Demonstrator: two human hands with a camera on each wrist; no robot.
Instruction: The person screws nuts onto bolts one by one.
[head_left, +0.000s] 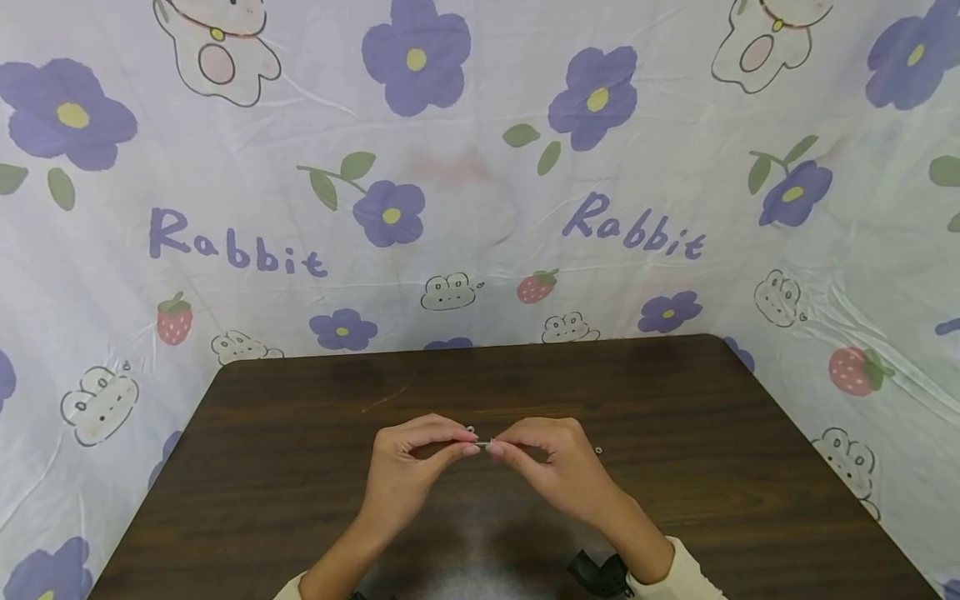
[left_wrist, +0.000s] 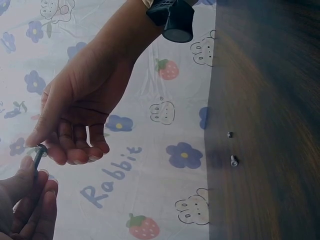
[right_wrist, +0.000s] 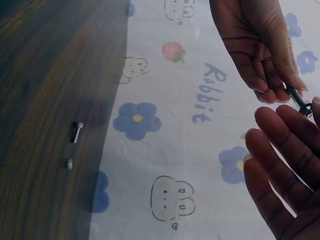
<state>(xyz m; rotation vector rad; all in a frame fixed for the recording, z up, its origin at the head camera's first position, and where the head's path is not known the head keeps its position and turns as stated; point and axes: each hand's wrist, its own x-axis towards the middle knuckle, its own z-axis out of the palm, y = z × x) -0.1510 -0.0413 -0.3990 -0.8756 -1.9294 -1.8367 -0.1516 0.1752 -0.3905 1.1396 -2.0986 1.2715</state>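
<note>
Head view first: I'm pinching one end of a small metal screw [head_left: 483, 443] with my left hand [head_left: 408, 467], and my right hand [head_left: 558, 462] is pinching the other, thumb against forefinger on both sides. The screw is sitting right between my fingertips, a short bare length showing in the gap. I'm meeting it from opposite sides, probably so one hand is steadying while the other is free to work. Just beyond my left fingertips a loose screw [head_left: 471, 429] is lying on the tabletop [head_left: 720, 492]; a nut-like piece [head_left: 598, 450] is lying past my right knuckles, both presumably within easy reach.

Over to the left wrist view: my left hand is gripping the shaft, my right is pinching the round end [left_wrist: 42, 148]. Head or nut? I can't tell; my fingers are covering too much. My right hand's spare fingers are hanging loosely curled, likely out of the way of such a tiny grip.

And the right wrist view: here my right hand's other fingers are reaching out apart from the screw, below my left hand. The shaft is slanting from my left fingertips to my right, with the pinch seemingly stopping it tipping.
</note>
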